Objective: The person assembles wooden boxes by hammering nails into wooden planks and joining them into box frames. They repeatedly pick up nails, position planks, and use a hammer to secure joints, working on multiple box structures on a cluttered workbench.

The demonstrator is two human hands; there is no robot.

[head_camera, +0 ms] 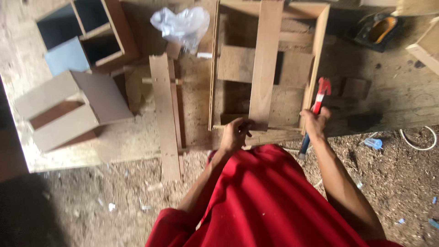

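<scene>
While gripped: one hammer (317,107), one plank (264,64).

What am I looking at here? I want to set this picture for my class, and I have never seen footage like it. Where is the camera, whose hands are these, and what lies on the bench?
There is no machine here. The single picture comes from a camera worn on a person's head, looking down over their red shirt at their own two hands. The left hand rests on the near end of a long wooden plank, which lies across an open wooden frame. The right hand grips a hammer with a red head. All this sits on a rough wooden workbench. To the left lie another plank, small box-like wooden pieces and a crumpled plastic bag. The ground below is strewn with sawdust and scraps.
</scene>
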